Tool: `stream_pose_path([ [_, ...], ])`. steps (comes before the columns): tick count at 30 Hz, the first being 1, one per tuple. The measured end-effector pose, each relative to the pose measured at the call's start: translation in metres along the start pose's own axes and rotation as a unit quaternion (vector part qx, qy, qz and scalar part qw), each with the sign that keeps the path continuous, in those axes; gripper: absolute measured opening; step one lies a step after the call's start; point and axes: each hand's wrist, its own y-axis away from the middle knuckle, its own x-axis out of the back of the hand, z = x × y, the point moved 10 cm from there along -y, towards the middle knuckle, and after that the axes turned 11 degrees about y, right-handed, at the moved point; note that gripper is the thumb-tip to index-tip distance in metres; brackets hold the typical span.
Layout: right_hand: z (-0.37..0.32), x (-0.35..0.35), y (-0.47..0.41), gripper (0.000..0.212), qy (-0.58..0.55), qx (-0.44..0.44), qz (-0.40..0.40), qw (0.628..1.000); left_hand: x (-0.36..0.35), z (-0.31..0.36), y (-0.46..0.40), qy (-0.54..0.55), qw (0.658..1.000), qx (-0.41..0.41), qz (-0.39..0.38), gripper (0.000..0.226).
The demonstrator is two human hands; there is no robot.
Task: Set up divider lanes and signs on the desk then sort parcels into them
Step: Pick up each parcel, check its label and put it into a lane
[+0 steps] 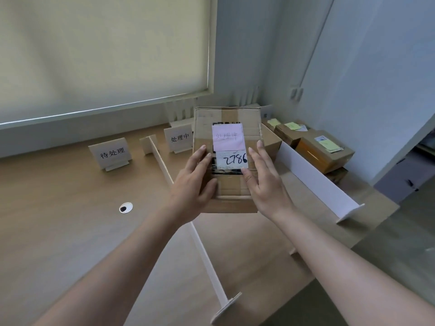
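The bench (58, 220) carries two lanes marked out so far: a thin white divider (164, 170) runs from the far edge toward the viewer, ending in a foot near the front edge, and a taller white divider (315, 177) stands to the right, angled the same way. The strip between them is the middle lane, headed by the sign reading 处理中 (179, 138); the lane to the left has its own sign, 待处理 (112, 153).

The cardboard parcel (227, 184) sits in that middle lane, and its pink note (227, 137) bears what looks like the same 处理中, though the handwriting is faint. That match is presumably why it is put here. A white label (233, 160) below the note reads 2786.

The left hand (193, 182) lies on the parcel's left side with its fingers (200, 152) spread flat along the top. The right hand (266, 180) mirrors it on the right, thumb by the label. Both hands are spread wide and pressing on the box rather than curled around it, so they seem to be steadying or squaring it. Whether it rests fully on the bench, I cannot tell.

Beyond the tall divider, several smaller parcels (322, 151) with yellow-green notes crowd the far right corner. The dividers on each side leave little room for sideways shifting. A small round grommet (126, 207) lies in the left lane, well apart.
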Motion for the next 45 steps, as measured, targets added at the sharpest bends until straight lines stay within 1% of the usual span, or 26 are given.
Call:
stream_pose_path([
  [3, 0.033, -0.026, -0.043, 0.058, -0.008, 0.016, -0.036, 0.999, -0.024, -0.03, -0.031, 0.01, 0.999, 0.05, -0.012, 0.064],
  [8, 0.087, -0.091, -0.114, 0.058, -0.024, 0.047, -0.098, 0.994, -0.065, -0.089, -0.075, -0.001, 0.99, 0.138, -0.003, 0.065],
  [11, 0.113, -0.137, -0.149, 0.058, -0.048, 0.072, -0.14, 0.986, -0.088, -0.128, -0.098, -0.004, 0.982, 0.188, 0.01, 0.064],
  [13, 0.128, -0.169, -0.169, 0.058, -0.056, 0.076, -0.174, 0.98, -0.102, -0.157, -0.11, -0.002, 0.975, 0.221, 0.012, 0.064],
  [16, 0.145, -0.216, -0.195, 0.056, -0.078, 0.08, -0.204, 0.973, -0.118, -0.2, -0.125, 0.009, 0.963, 0.268, 0.014, 0.063],
  [21, 0.161, -0.283, -0.227, 0.055, -0.092, 0.087, -0.25, 0.96, -0.133, -0.261, -0.141, 0.018, 0.949, 0.314, 0.02, 0.061],
  [25, 0.165, -0.319, -0.243, 0.054, -0.09, 0.089, -0.276, 0.953, -0.142, -0.301, -0.148, 0.027, 0.944, 0.329, 0.027, 0.061],
  [30, 0.166, -0.343, -0.251, 0.053, -0.1, 0.099, -0.305, 0.942, -0.151, -0.326, -0.148, 0.037, 0.938, 0.343, 0.019, 0.064],
  [35, 0.168, -0.352, -0.26, 0.05, -0.086, 0.085, -0.301, 0.946, -0.152, -0.338, -0.154, 0.016, 0.937, 0.348, 0.016, 0.064],
  [37, 0.169, -0.353, -0.263, 0.05, -0.077, 0.083, -0.302, 0.947, -0.153, -0.341, -0.158, 0.003, 0.937, 0.35, 0.002, 0.065],
  [40, 0.166, -0.359, -0.268, 0.046, -0.008, 0.077, -0.317, 0.945, -0.153, -0.345, -0.164, -0.044, 0.929, 0.366, -0.038, 0.067],
  [43, 0.15, -0.346, -0.273, 0.046, 0.097, 0.072, -0.299, 0.947, -0.143, -0.336, -0.166, -0.085, 0.91, 0.403, -0.055, 0.066],
  [45, 0.128, -0.332, -0.272, 0.048, 0.108, 0.091, -0.285, 0.948, -0.132, -0.318, -0.164, -0.106, 0.905, 0.408, -0.054, 0.063],
])
